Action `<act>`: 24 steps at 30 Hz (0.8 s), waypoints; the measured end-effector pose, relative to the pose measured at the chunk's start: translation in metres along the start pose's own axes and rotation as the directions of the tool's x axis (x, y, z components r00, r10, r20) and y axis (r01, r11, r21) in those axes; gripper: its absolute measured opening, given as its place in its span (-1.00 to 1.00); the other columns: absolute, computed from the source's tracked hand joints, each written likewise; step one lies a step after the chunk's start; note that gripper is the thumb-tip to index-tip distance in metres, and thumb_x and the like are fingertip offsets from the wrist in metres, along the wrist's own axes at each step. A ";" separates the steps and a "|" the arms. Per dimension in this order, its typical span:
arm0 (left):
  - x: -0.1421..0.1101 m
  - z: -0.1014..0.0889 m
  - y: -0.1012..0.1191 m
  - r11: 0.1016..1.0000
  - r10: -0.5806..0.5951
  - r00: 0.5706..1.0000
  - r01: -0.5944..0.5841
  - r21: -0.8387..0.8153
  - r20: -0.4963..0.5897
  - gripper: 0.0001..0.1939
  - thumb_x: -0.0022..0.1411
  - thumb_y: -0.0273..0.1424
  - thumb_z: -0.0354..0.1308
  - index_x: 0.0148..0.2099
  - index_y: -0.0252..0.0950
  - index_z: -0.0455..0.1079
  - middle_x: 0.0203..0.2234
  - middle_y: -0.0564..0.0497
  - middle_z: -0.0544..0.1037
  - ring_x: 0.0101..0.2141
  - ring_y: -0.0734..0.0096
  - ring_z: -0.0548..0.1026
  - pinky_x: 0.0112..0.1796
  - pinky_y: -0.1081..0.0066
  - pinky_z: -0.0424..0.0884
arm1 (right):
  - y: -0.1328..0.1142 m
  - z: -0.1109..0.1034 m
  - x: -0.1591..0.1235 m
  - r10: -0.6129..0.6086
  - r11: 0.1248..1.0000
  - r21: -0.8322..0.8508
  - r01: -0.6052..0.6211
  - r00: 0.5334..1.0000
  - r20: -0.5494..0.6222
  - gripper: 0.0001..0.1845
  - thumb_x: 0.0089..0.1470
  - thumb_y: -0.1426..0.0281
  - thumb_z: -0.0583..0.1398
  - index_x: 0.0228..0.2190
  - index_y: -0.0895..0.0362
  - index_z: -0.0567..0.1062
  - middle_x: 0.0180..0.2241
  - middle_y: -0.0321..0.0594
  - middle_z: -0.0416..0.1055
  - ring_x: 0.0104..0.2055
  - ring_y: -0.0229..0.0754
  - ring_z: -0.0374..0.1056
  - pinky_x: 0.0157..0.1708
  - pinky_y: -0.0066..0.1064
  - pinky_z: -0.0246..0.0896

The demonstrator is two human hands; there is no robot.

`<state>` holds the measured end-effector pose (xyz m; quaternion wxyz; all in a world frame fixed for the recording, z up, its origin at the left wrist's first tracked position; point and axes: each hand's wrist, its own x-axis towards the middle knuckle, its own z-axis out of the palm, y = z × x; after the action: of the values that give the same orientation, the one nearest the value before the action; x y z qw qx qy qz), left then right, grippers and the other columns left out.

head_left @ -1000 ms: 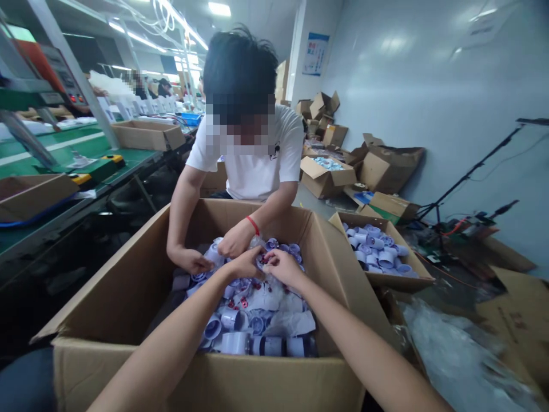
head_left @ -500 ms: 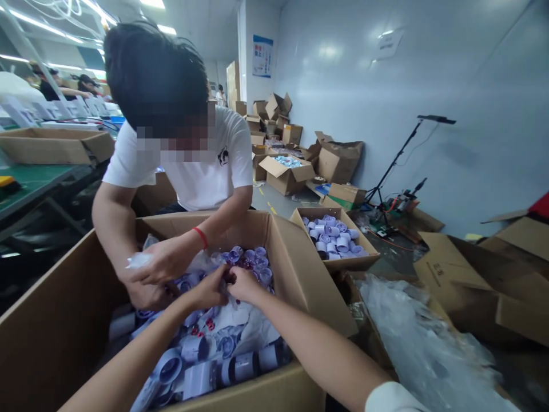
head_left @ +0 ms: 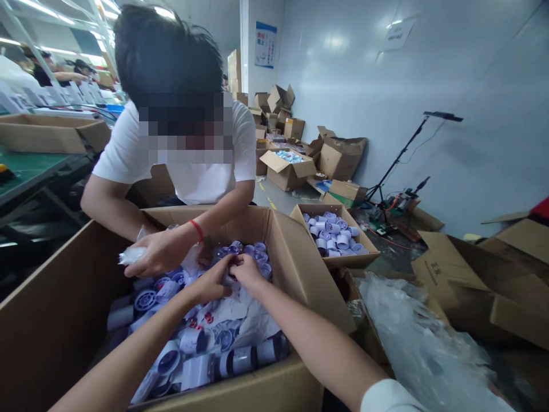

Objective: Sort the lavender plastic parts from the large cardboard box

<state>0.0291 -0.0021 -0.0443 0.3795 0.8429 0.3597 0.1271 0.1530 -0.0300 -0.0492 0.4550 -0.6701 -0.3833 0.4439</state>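
Left hand (head_left: 214,280): thumb apart from the fingers, beside the right hand; whether I pinch anything, I cannot tell.
Right hand (head_left: 247,272): fingers bent in to meet the left's fingertips; its hold is hidden too.
Purple cups (head_left: 196,372): heaped around my hands in the large cardboard box (head_left: 300,257).
White wrapping (head_left: 238,309): just on the near side of my hands, small red pieces (head_left: 209,317) to its left.
Fingerwork: best kept low, I judge, so anything slipping lands inside, and clear of the co-worker's hand (head_left: 160,252) at left.
Hard to see: whatever lies between my fingertips; cups under the wrapping; the box's left side, cut off.
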 end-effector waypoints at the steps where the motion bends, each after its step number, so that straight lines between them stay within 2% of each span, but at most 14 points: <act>1: 0.000 0.000 0.001 1.000 -0.001 1.000 0.001 -0.005 -0.001 -0.06 -0.22 -0.55 0.09 0.27 -0.46 -0.10 0.22 -0.30 0.13 0.22 0.02 0.12 0.21 0.15 0.02 | -0.001 -0.001 0.000 0.002 1.000 0.001 -0.002 1.000 -0.006 -0.73 -0.28 0.61 0.18 -0.41 0.16 0.41 -0.45 -0.31 0.43 -0.34 -0.22 0.40 -0.32 -0.46 0.27; 6: -0.002 -0.003 0.007 0.999 -0.032 0.997 0.033 -0.003 0.066 -0.02 -0.21 -0.53 0.11 0.31 -0.44 -0.13 0.21 -0.27 0.19 0.17 0.02 0.21 0.17 0.18 0.10 | -0.006 -0.013 0.005 -0.007 1.000 -0.015 0.006 0.998 -0.060 -0.66 -0.22 0.59 0.14 -0.30 0.13 0.41 -0.50 -0.36 0.34 -0.38 -0.23 0.36 -0.34 -0.42 0.28; 9: -0.002 -0.005 0.008 0.996 -0.084 0.993 0.081 0.033 0.089 -0.06 -0.22 -0.51 0.12 0.28 -0.46 -0.04 0.19 -0.27 0.24 0.15 -0.01 0.24 0.15 0.19 0.14 | -0.010 -0.019 0.008 -0.020 1.000 -0.012 0.019 0.997 -0.072 -0.66 -0.15 0.58 0.09 -0.25 0.09 0.38 -0.51 -0.39 0.28 -0.43 -0.27 0.35 -0.41 -0.45 0.29; 13: -0.002 -0.005 0.002 0.995 -0.087 0.992 0.083 0.053 0.090 -0.16 -0.19 -0.44 0.12 0.22 -0.42 0.10 0.13 -0.22 0.33 0.09 0.00 0.32 0.10 0.22 0.21 | -0.015 -0.019 0.004 -0.029 1.000 0.003 0.029 1.000 0.009 -0.64 -0.06 0.57 0.04 -0.18 0.06 0.32 -0.52 -0.43 0.24 -0.60 -0.32 0.29 -0.62 -0.49 0.24; 16: -0.001 -0.007 -0.001 0.998 -0.058 0.995 0.055 0.039 0.083 -0.30 -0.12 -0.37 0.11 0.15 -0.37 0.22 0.06 -0.17 0.42 0.05 0.02 0.36 0.06 0.24 0.26 | -0.015 -0.018 0.000 -0.062 0.998 -0.015 0.063 0.994 0.085 -0.67 -0.09 0.60 0.07 -0.25 0.07 0.35 -0.59 -0.47 0.21 -0.65 -0.35 0.23 -0.68 -0.54 0.14; 18: -0.002 -0.011 0.001 0.998 -0.065 0.994 0.066 -0.007 0.085 -0.38 -0.11 -0.33 0.12 0.08 -0.33 0.30 -0.01 -0.11 0.47 0.01 0.03 0.38 0.01 0.28 0.30 | -0.014 -0.019 -0.001 -0.086 0.995 -0.031 0.091 0.989 0.124 -0.72 -0.13 0.62 0.11 -0.34 0.08 0.38 -0.63 -0.48 0.20 -0.65 -0.36 0.21 -0.67 -0.56 0.11; 21: -0.005 -0.018 0.008 0.975 -0.167 0.981 0.179 -0.129 0.097 -0.41 -0.14 -0.31 0.14 0.02 -0.32 0.35 -0.05 -0.09 0.49 0.00 0.03 0.39 -0.03 0.30 0.31 | -0.013 -0.022 0.001 -0.114 0.992 -0.046 0.121 0.983 0.141 -0.76 -0.17 0.64 0.13 -0.43 0.10 0.40 -0.64 -0.47 0.24 -0.62 -0.36 0.21 -0.60 -0.54 0.12; 24: -0.010 -0.023 0.016 0.918 -0.244 0.960 0.274 -0.288 0.136 -0.46 -0.16 -0.31 0.13 -0.04 -0.30 0.36 -0.12 -0.05 0.50 -0.06 0.09 0.40 -0.08 0.33 0.31 | -0.012 -0.024 0.005 -0.133 0.989 -0.049 0.139 0.985 0.114 -0.78 -0.15 0.63 0.12 -0.44 0.10 0.41 -0.61 -0.46 0.27 -0.58 -0.35 0.22 -0.53 -0.52 0.15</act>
<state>0.0195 -0.0036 -0.0168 0.5351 0.7245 0.4254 0.0884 0.1762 -0.0281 -0.0342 0.4432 -0.6293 -0.4651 0.4373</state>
